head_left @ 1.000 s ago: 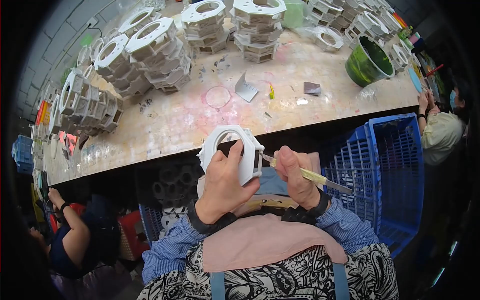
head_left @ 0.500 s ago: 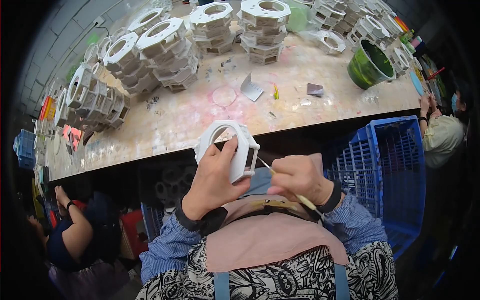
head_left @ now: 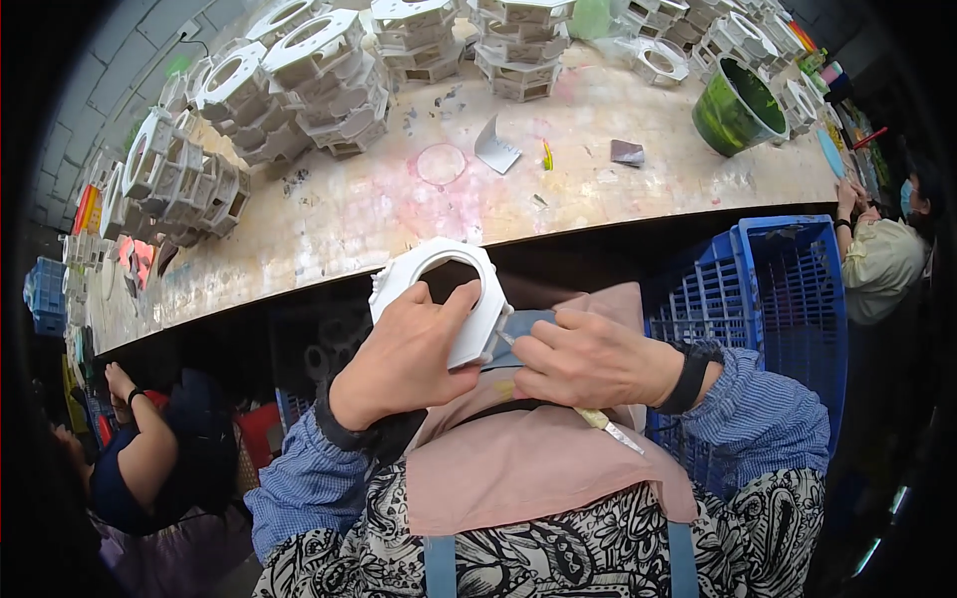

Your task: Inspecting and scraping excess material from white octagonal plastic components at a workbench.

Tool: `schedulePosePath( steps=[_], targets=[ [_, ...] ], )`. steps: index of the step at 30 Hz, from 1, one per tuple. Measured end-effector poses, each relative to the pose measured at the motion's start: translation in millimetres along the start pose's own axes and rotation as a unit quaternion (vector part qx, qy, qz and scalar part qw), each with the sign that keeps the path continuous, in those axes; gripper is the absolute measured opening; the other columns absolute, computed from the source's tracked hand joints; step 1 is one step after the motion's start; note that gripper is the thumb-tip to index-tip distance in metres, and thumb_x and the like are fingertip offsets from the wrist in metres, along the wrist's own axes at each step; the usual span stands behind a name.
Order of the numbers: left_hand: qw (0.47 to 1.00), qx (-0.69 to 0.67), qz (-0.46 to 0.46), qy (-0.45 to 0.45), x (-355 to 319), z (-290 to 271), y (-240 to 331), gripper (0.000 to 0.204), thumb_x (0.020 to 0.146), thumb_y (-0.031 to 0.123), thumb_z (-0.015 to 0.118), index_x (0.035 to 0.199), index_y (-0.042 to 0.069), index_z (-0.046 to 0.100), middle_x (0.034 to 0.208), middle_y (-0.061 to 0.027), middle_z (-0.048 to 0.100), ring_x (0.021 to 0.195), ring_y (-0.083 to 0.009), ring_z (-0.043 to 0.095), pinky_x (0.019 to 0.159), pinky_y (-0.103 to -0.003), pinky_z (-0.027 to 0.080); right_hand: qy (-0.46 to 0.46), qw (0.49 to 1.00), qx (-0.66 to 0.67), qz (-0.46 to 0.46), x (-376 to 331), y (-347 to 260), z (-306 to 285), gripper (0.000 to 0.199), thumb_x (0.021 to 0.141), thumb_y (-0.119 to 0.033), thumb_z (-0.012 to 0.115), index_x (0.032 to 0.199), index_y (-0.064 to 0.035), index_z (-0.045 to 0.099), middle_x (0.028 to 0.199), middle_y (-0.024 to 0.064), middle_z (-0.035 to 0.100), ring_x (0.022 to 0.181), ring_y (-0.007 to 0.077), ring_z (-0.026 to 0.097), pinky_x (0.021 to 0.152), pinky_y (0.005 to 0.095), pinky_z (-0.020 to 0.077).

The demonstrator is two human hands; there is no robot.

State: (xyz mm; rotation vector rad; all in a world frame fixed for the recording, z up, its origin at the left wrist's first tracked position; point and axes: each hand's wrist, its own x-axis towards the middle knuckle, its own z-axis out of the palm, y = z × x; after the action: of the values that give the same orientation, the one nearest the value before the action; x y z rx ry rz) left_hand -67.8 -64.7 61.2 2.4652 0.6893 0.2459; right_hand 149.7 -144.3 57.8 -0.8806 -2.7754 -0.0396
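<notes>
- White octagonal ring [head_left: 439, 299] with a round hole through its middle sits in the left hand [head_left: 404, 364], held up above the lap and just short of the bench [head_left: 379, 214] edge.
- Left hand is closed around the ring's lower rim, thumb hooked up into the hole, fingers wrapped over the outer face.
- Right hand [head_left: 593, 359] lies just beside the left, curled shut on a thin blade tool [head_left: 608, 429]; its yellowish handle and metal tip stick out behind the wrist, while the working end meets the ring's right side, hidden by the fingers.
- A black band circles the right wrist; both forearms wear blue striped sleeves.
- Under both hands lies a pink apron [head_left: 538, 468].
- Right of the right hand stands a blue plastic crate [head_left: 788, 289].
- Beyond the hands, across the bench, stacks of similar white rings [head_left: 319, 70] crowd the far side, with a green bucket [head_left: 733, 105] off to the far right.
- Another person's arm [head_left: 150, 448] shows down to the left, and a second person [head_left: 882, 264] sits at the far right.
</notes>
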Motion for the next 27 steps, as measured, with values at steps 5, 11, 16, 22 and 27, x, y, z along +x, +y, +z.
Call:
schedulePosePath(
  steps=[5, 11, 16, 22, 27],
  targets=[
    [1.000, 0.001, -0.017, -0.023, -5, -11, 3, 0.058, 0.063, 0.021, 0.076, 0.111, -0.001, 0.052, 0.067, -0.0165, 0.058, 0.063, -0.0321, 0.051, 0.065, -0.038, 0.041, 0.032, 0.999, 0.009, 0.007, 2, -3, 7, 0.025, 0.083, -0.032, 0.061, 0.072, -0.0136, 0.049, 0.073, -0.0007, 0.043, 0.066, 0.0121, 0.048, 0.055, 0.0264, 0.0359],
    [0.999, 0.002, -0.028, -0.046, -13, -21, 9, 0.058, 0.061, 0.020, 0.077, 0.110, -0.002, 0.052, 0.065, -0.0153, 0.057, 0.064, -0.0330, 0.052, 0.063, -0.038, 0.041, 0.023, 1.000, 0.009, -0.006, 4, -6, 7, 0.016, 0.079, -0.027, 0.059, 0.073, -0.0145, 0.053, 0.073, -0.0012, 0.044, 0.068, 0.0119, 0.050, 0.055, 0.0264, 0.0367],
    [0.996, 0.017, -0.052, -0.070, -16, -26, 19, 0.064, 0.061, 0.019, 0.078, 0.116, -0.002, 0.054, 0.073, -0.0162, 0.058, 0.067, -0.0312, 0.051, 0.062, -0.040, 0.042, 0.008, 1.000, 0.025, 0.012, 7, -9, 0, 0.015, 0.079, -0.022, 0.055, 0.069, -0.0114, 0.053, 0.074, 0.0014, 0.048, 0.072, 0.0138, 0.053, 0.057, 0.0266, 0.0381],
    [0.996, -0.007, -0.081, -0.044, -18, -25, 27, 0.059, 0.065, 0.018, 0.076, 0.114, -0.001, 0.050, 0.073, -0.0194, 0.061, 0.065, -0.0376, 0.057, 0.067, -0.039, 0.043, 0.030, 0.999, 0.016, 0.023, 6, -5, 8, 0.011, 0.078, -0.025, 0.058, 0.073, -0.0156, 0.054, 0.072, -0.0011, 0.044, 0.067, 0.0113, 0.050, 0.055, 0.0252, 0.0359],
    [0.992, -0.031, -0.116, -0.040, -23, -15, 17, 0.065, 0.062, 0.019, 0.077, 0.119, -0.001, 0.052, 0.076, -0.0164, 0.058, 0.073, -0.0320, 0.051, 0.065, -0.040, 0.042, 0.070, 0.992, 0.094, -0.039, 4, -3, 17, 0.013, 0.078, -0.024, 0.058, 0.072, -0.0144, 0.053, 0.073, -0.0005, 0.046, 0.069, 0.0126, 0.051, 0.055, 0.0257, 0.0366]
  ],
)
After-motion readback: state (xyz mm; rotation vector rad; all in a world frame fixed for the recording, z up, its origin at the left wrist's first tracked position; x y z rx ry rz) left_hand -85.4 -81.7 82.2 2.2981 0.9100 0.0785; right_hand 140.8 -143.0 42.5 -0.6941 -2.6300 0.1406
